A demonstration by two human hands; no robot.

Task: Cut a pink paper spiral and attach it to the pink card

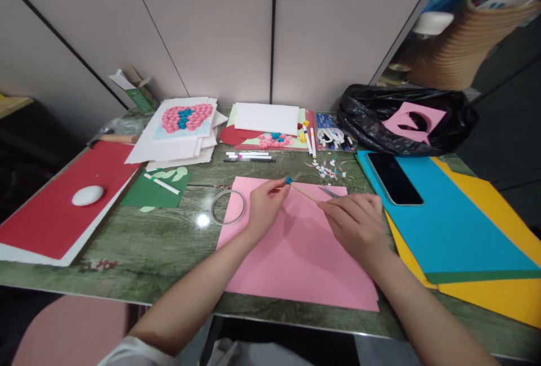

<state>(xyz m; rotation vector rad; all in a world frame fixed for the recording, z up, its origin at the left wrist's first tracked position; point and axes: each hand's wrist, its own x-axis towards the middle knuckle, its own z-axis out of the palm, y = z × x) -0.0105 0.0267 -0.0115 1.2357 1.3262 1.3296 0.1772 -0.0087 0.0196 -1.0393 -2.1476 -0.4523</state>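
Between the fingertips of my left hand (267,206) is a small blue rolled paper flower (288,181). My right hand (359,228) grips a thin pale stick (305,192), whose tip meets the blue flower. Both hands are above a stack of pink paper sheets (296,279). A pointed metal tool (328,191), perhaps scissors, lies partly hidden behind my right fingers. Left of my left hand, a roll of tape (212,211) overlaps the pink sheets' edge.
A picture (186,118) covered in pink and blue paper flowers lies back left. Paper scraps (329,169) are scattered behind my right hand. A phone (395,177) rests on blue paper (460,231) at right. Red paper (63,208) carries a white oval object (88,195).
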